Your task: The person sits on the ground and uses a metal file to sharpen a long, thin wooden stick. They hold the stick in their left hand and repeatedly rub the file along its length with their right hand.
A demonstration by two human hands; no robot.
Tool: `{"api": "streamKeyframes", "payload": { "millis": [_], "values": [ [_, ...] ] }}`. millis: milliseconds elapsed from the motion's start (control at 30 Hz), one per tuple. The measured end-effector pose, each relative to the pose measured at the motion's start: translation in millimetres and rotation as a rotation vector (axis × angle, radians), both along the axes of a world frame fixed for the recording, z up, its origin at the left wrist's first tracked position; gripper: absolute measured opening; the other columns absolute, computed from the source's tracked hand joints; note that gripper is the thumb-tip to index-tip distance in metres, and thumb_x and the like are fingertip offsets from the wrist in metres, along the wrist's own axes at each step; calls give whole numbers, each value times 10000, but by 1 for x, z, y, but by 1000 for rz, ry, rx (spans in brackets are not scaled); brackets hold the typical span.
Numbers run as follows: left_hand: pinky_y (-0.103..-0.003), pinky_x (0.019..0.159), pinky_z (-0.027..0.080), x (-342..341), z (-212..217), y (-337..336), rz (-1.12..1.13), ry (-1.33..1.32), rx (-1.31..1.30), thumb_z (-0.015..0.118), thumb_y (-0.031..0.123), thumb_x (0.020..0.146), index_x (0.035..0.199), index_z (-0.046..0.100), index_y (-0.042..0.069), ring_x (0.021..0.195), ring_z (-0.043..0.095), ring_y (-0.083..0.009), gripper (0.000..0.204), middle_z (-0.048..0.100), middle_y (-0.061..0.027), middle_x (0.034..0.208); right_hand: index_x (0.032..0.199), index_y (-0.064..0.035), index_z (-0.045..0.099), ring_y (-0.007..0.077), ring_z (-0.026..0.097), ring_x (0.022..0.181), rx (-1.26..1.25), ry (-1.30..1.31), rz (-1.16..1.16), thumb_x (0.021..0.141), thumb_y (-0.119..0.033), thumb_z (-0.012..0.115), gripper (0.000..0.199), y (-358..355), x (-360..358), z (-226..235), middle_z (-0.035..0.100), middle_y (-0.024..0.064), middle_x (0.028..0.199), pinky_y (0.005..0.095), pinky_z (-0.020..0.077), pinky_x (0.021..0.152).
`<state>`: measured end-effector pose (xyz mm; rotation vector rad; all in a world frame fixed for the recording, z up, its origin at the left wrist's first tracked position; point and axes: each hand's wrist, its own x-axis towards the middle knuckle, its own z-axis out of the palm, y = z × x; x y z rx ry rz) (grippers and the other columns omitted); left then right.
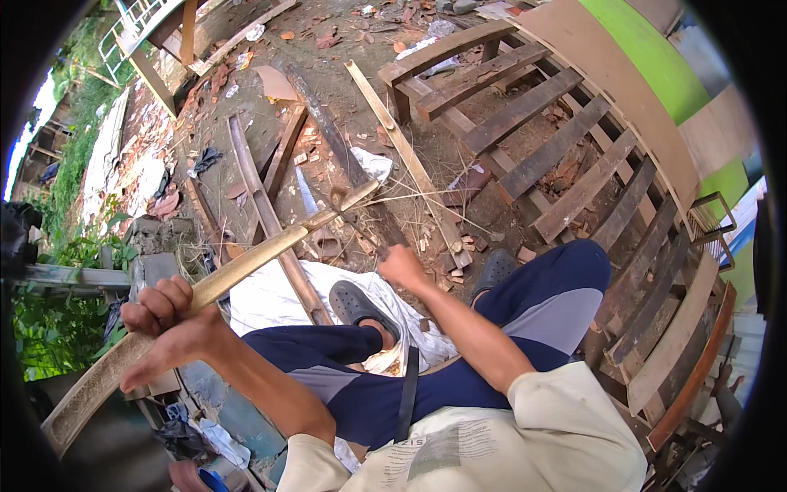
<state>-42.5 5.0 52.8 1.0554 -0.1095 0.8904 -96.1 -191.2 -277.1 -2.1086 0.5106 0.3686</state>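
A long split bamboo strip [266, 252] runs slantwise from the lower left up to the middle of the view, its pale side showing. My left hand [174, 326] is closed around it near its lower end, fingers wrapped over the edge. My right hand [402, 267] grips a dark, thin knife-like tool [358, 225], whose far end meets the bamboo close to the strip's upper tip. Its handle is mostly hidden by my fingers, and its exact kind cannot be made out. Under the strip lies a white sheet [270, 297], partly between my legs.
Another split bamboo length [279, 238] crosses beneath the held one. A further split piece [406, 152] lies ahead. To the right stands a slatted wooden frame [525, 111]. Wood chips and dry leaves litter the dirt. Blocks [154, 238] stand at the left.
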Motion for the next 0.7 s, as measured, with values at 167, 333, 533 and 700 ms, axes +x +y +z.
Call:
{"api": "streamKeyframes", "payload": {
  "millis": [167, 333, 533, 700],
  "values": [
    [-289, 469, 76, 3, -3, 15, 32, 5, -24, 350, 1015, 609, 681, 183, 164, 483, 85, -94, 870, 119, 35, 548, 969, 16, 697, 468, 663, 891, 71, 25, -60, 776, -241, 626, 329, 26, -5, 56, 670, 315, 869, 513, 522, 825],
    [-294, 476, 74, 12, 1, 22, 83, 20, -45, 229, 1001, 669, 674, 181, 157, 502, 81, -102, 845, 124, 30, 555, 907, 29, 682, 471, 645, 886, 169, -94, 67, 754, -217, 617, 297, 35, -16, 101, 652, 317, 851, 513, 506, 809],
    [-295, 486, 96, -19, 50, 43, 205, 0, 26, 175, 1001, 671, 676, 205, 155, 520, 105, -115, 846, 149, 20, 586, 853, 76, 675, 480, 660, 837, 121, -139, 143, 770, -218, 637, 308, 25, -33, 138, 654, 325, 810, 519, 523, 790],
    [-281, 480, 114, -29, 76, 43, 179, 17, 53, 227, 975, 708, 690, 261, 146, 514, 136, -108, 830, 182, 23, 587, 907, 68, 673, 477, 650, 868, 128, -71, 213, 803, -295, 669, 378, 19, -46, 151, 657, 321, 841, 503, 509, 804]
  ]
}}
